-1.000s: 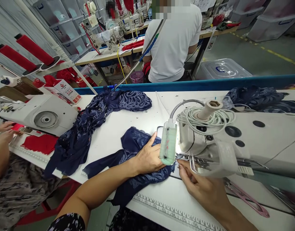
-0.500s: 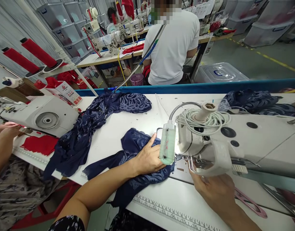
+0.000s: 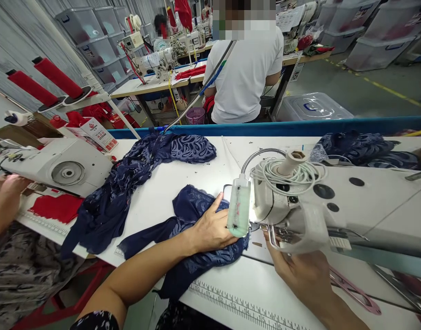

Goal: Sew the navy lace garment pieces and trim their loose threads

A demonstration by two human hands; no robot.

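Note:
My left hand (image 3: 212, 228) lies on a navy lace garment piece (image 3: 193, 201), thumb stretched out and palm down. The other fingertips are partly covered by a pale green work lamp (image 3: 239, 208) on a bendy neck. Lace edging of the piece reaches the needle area of the white sewing machine (image 3: 334, 201). My right hand (image 3: 301, 270) is under the machine's head, one finger reaching close to the presser foot. The machine hides most of its fingers, so what they hold, if anything, does not show.
More navy lace garments (image 3: 141, 165) lie at the left, others (image 3: 364, 146) behind the machine. A pink-handled tool (image 3: 356, 293) and scissors (image 3: 399, 284) lie right. A neighbour's hands (image 3: 11, 188) work at another machine (image 3: 73, 165). A person in a white shirt (image 3: 244, 73) sits ahead.
My right hand has shifted slightly left beneath the machine head. My left hand and the navy piece have hardly moved. The view has tilted a little.

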